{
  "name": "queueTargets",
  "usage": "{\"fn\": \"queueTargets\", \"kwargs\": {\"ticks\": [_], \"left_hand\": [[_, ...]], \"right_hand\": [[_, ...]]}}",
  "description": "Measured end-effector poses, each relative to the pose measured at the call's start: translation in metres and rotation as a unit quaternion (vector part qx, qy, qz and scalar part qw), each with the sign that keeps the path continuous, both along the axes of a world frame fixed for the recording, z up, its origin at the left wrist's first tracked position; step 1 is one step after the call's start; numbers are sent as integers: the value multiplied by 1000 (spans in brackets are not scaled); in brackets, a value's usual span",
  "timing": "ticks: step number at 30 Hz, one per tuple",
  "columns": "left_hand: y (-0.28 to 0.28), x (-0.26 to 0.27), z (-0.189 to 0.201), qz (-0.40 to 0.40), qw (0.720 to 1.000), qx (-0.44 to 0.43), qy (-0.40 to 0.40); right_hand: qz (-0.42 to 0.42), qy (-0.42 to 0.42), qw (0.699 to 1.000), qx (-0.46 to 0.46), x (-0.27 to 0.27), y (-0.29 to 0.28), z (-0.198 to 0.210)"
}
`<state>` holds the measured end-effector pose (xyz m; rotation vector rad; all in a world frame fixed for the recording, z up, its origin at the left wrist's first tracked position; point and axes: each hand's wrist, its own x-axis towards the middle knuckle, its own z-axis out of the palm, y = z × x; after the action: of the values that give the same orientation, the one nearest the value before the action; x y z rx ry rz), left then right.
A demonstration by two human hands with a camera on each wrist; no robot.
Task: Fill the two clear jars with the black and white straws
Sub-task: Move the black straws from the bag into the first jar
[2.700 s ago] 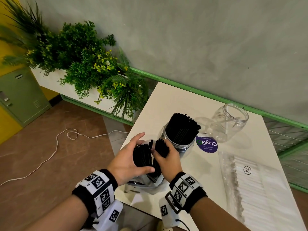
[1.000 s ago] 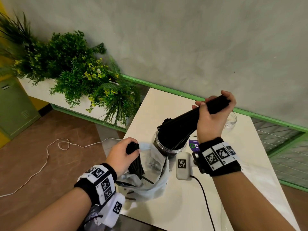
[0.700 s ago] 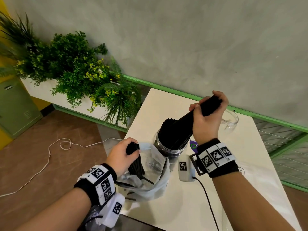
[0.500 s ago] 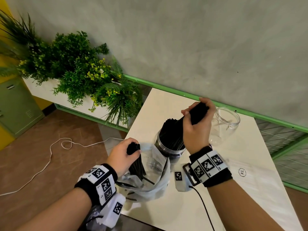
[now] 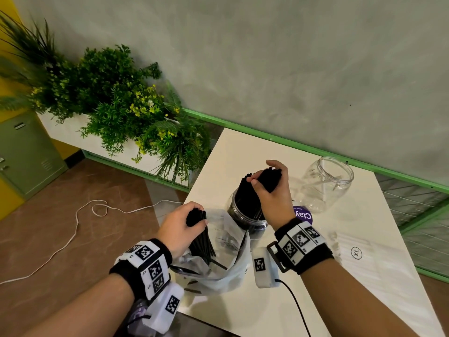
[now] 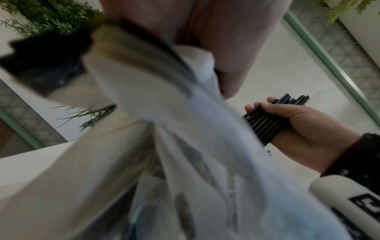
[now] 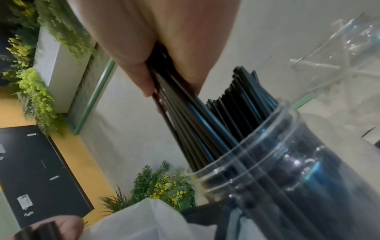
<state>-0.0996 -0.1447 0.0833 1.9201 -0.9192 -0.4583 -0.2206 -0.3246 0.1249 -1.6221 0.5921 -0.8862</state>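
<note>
Head view: right hand [image 5: 272, 190], grip clamped on a bundle of thin black plastic straws [image 5: 268, 178], has lowered it into the near clear round jar [image 5: 245, 215] | left hand [image 5: 179, 227] still clutches more black straws in the clear plastic bag [image 5: 226, 259] | empty clear jar [image 5: 325, 183] behind on white desk [image 5: 379, 276]; green planter [image 5: 116, 103], grey wall.

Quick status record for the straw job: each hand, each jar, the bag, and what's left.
left hand: grips black straws standing in the plastic bag
right hand: grips a bundle of black straws, lower ends inside the near jar
near jar: packed with black straws
far jar: upright, no straws
remaining: white straws not started
</note>
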Motion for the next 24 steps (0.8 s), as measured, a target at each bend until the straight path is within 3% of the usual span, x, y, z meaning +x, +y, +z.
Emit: {"fn": "queueTargets", "kwargs": {"ticks": [4,8,11,16,21,24], "left_hand": [[-1,0,-1,-4,1000,-2,6],[0,0,-2,-6,1000,-1,8],[1,0,-2,-6,1000,-1,6],[3,0,-2,-8,1000,-3,8],[2,-1,-2,-6,1000,-2,9],[2,-1,-3,-4,1000,-2,9]], "right_hand": [[18,84,996,-4,-4,-6,-8],[-21,164,983,-83,-7,-13,-7],[-42,184,971,-145,-12,-17,-2],[-38,192,973,-126,-26,-30,1],[74,225,965,-113,-40,-42,7],[59,248,955,-149,-43,-50,14]]}}
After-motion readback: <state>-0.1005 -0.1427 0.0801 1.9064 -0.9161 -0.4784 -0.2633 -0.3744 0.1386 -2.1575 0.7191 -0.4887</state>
